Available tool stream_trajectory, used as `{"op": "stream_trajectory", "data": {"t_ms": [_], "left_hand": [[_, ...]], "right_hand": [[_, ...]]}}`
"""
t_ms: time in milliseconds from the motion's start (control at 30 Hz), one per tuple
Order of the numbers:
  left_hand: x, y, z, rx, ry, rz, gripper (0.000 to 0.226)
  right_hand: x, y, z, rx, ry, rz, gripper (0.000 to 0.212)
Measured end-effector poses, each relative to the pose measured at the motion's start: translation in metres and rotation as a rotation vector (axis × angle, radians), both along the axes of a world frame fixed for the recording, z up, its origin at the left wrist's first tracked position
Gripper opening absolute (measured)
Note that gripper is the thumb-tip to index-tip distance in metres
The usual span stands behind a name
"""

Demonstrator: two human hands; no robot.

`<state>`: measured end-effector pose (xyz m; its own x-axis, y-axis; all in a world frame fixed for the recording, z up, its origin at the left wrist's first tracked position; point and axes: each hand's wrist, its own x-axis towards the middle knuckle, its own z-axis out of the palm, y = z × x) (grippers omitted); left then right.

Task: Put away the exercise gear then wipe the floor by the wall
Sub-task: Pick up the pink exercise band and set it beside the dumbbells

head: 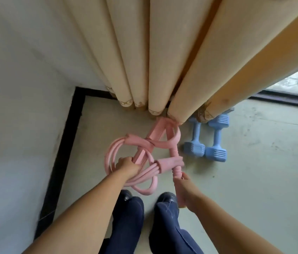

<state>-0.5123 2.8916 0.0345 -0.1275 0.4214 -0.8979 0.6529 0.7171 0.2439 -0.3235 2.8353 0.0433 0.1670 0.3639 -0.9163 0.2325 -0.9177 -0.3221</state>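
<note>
Two bare forearms reach down from the bottom edge, above dark trouser legs and black shoes. The left hand is clenched round the pink bands where the tubes and a flat strap bunch together; loops of tube hang below and to the left of that fist. The right hand grips a pink handle, thumb along its ribbed end, with the rest of the handle running down through the palm. Between the two grips sits a foam sleeve, and beyond them the pink straps cross and stretch away to the curtain, whose hem covers their far end. Just right of the straps, past the right hand, two blue dumbbells lie side by side on the floor, their far ends tucked under the curtain. Left of the left hand, a black skirting runs along the white wall into the corner.
</note>
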Motion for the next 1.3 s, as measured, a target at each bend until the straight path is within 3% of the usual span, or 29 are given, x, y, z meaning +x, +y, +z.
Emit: {"op": "stream_trajectory", "data": {"t_ms": [200,300,467,600,733,833,933,1033,1300], "left_hand": [[0.024,0.060,-0.163,0.147,-0.019,-0.061,0.042],[0.038,0.084,-0.218,0.236,-0.030,-0.123,0.032],[0.039,0.088,-0.257,0.307,-0.037,-0.253,0.022],[0.036,0.089,-0.249,0.257,-0.019,-0.361,0.032],[0.035,0.086,-0.188,0.228,-0.027,-0.452,0.032],[0.036,0.075,-0.113,0.321,-0.064,-0.506,0.031],[0.027,0.056,-0.037,0.332,-0.057,-0.478,0.046],[0.015,0.035,0.042,0.370,-0.023,-0.455,0.043],[-0.020,-0.017,0.279,0.579,0.143,-0.695,0.049]], "right_hand": [[0.001,0.041,-0.161,0.158,-0.155,-0.125,0.060],[0.006,0.057,-0.216,0.255,-0.236,-0.206,0.063],[0.018,0.059,-0.257,0.260,-0.233,-0.142,0.038],[0.024,0.060,-0.248,0.232,-0.301,-0.022,0.028],[0.020,0.067,-0.202,0.098,-0.304,0.133,0.033],[0.003,0.067,-0.134,0.195,-0.279,0.319,0.047],[-0.013,0.063,-0.057,0.293,-0.281,0.506,0.054],[-0.025,0.055,0.024,0.347,-0.363,0.584,0.048],[-0.044,0.019,0.268,0.415,-0.571,1.015,0.054]]}}
